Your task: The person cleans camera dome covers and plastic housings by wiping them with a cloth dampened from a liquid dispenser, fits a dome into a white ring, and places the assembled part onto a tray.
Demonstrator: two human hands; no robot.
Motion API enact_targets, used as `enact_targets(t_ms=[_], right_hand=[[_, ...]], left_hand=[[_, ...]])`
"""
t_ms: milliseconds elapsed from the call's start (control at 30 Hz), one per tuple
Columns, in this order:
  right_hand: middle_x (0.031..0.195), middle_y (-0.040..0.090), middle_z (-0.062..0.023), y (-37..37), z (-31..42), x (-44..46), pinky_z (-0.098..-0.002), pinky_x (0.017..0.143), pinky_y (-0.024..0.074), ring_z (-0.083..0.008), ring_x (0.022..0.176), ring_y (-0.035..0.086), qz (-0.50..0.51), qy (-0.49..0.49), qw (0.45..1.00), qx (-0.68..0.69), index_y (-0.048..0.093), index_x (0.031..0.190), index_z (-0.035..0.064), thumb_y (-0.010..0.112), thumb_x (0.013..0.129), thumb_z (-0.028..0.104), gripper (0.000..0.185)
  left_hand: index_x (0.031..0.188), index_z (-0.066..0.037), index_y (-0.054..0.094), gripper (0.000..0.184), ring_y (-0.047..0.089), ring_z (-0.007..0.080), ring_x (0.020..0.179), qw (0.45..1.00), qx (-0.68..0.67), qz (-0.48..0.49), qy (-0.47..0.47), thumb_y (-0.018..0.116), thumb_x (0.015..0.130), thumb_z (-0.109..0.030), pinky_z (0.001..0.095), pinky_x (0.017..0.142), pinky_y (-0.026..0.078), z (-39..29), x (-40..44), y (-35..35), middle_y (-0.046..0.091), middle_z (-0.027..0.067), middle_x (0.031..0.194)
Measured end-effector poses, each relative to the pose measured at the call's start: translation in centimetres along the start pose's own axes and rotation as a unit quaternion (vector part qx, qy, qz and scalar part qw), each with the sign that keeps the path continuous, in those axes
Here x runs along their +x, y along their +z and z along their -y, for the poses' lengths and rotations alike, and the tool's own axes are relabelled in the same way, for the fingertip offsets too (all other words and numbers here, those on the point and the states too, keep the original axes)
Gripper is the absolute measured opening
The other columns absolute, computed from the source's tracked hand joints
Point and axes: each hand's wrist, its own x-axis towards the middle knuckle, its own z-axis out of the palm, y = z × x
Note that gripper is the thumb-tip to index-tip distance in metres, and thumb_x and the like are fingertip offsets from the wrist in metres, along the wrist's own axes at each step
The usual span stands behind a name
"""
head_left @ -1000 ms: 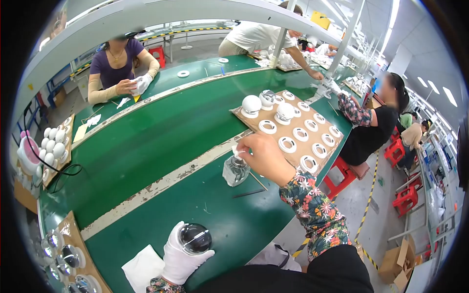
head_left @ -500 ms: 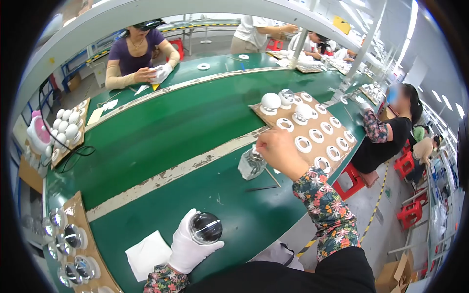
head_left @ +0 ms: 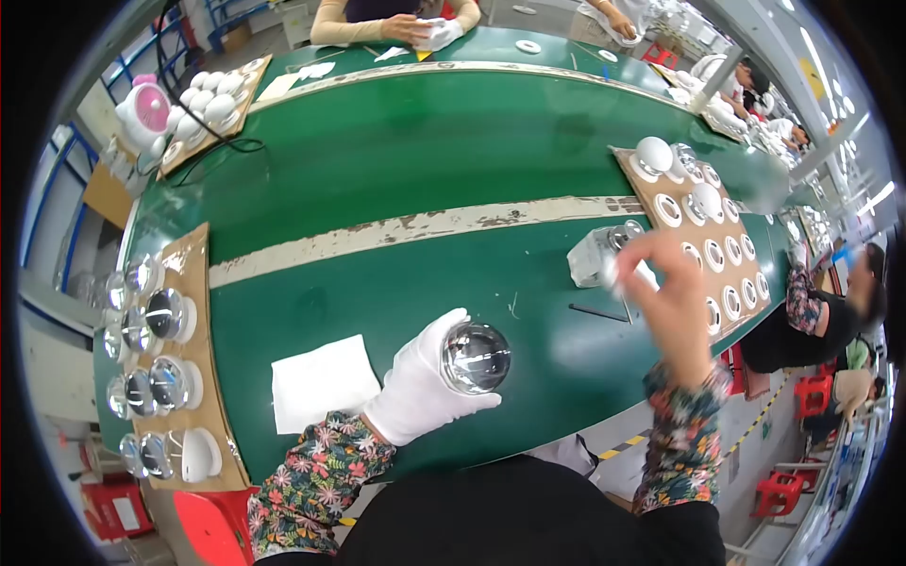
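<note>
My left hand (head_left: 420, 382), in a white glove, grips a clear glass ball (head_left: 477, 358) low over the green table. My bare right hand (head_left: 670, 292) is raised at the right with thumb and forefinger pinched together on a small white wad (head_left: 613, 274), partly blurred by motion. Just behind the fingers stands a clear glass jar (head_left: 591, 259) with a metal-looking top. A dark thin stick (head_left: 599, 312) lies in front of the jar. On the table to the left of my gloved hand is a folded white cloth (head_left: 321, 385).
A cardboard sheet (head_left: 209, 396) at left carries several clear balls on white bases. Another cardboard sheet (head_left: 661, 179) at right holds white rings and a few balls. A worn pale strip (head_left: 406, 231) crosses the green table (head_left: 425, 141). Co-workers sit opposite and at far right.
My right hand has lifted away from the jar with the small white wad. My left hand still holds the glass ball. The head view has turned left and downward.
</note>
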Motion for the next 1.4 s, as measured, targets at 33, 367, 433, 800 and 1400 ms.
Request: enact_targets(t_ms=[33, 367, 433, 800, 1400], right_hand=[[0.084, 0.064, -0.0082, 1.6, 1.0, -1.2, -0.0354, 0.076, 0.0481, -0.0245, 0.083, 0.06, 0.04, 0.011, 0.998, 0.037, 0.065, 0.08, 0.0038, 0.068, 0.073, -0.003, 0.01], [0.084, 0.06, -0.0038, 10.2, 2.4, -6.5, -0.0402, 0.083, 0.0421, -0.0255, 0.086, 0.057, 0.074, -0.234, 0.968, -0.057, 0.067, 0.084, 0.008, 0.071, 0.072, 0.001, 0.015], [0.084, 0.061, -0.0037, 10.4, 1.6, -4.7, -0.039, 0.082, 0.0421, -0.025, 0.086, 0.057, 0.062, -0.179, 0.981, -0.047, 0.067, 0.084, 0.0081, 0.071, 0.073, 0.001, 0.014], [0.086, 0.06, -0.0021, 11.3, 2.7, -7.2, -0.0425, 0.086, 0.0406, -0.0233, 0.086, 0.057, 0.034, -0.212, 0.976, -0.046, 0.069, 0.085, 0.0114, 0.072, 0.065, 0.002, 0.022], [0.085, 0.061, -0.0032, 11.8, 1.2, -9.7, -0.041, 0.084, 0.0396, -0.0245, 0.087, 0.058, -0.063, -0.152, 0.986, 0.018, 0.063, 0.083, 0.0105, 0.068, 0.074, 0.003, 0.013]], left_hand=[[0.135, 0.003, 0.039, 0.098, 0.063, 0.026, 0.11, 1.0, -0.016, -0.012, 0.004, 0.093, 0.057, -0.023, 0.0338, 0.095, 0.051, 0.3, 0.0, 0.1, 0.061, 0.0165, 0.12], [0.129, -0.001, 0.047, 0.087, 0.064, 0.0341, 0.102, 0.999, -0.015, -0.032, 0.019, 0.089, 0.058, -0.031, 0.0379, 0.089, 0.052, 1.6, 0.3, 0.5, 0.063, 0.0165, 0.112], [0.128, -0.001, 0.048, 0.088, 0.063, 0.0346, 0.104, 1.0, -0.013, -0.02, 0.012, 0.089, 0.058, -0.032, 0.0387, 0.09, 0.051, 1.4, 0.3, 0.3, 0.062, 0.0171, 0.115], [0.123, -0.002, 0.05, 0.079, 0.064, 0.035, 0.1, 0.999, -0.016, -0.032, 0.033, 0.088, 0.061, -0.032, 0.038, 0.086, 0.053, 1.9, 0.4, 0.6, 0.063, 0.0174, 0.112], [0.128, 0.001, 0.045, 0.08, 0.065, 0.0287, 0.099, 0.997, 0.025, -0.061, 0.048, 0.087, 0.065, -0.025, 0.0362, 0.09, 0.052, 1.9, 0.0, 1.9, 0.065, 0.0138, 0.109]])
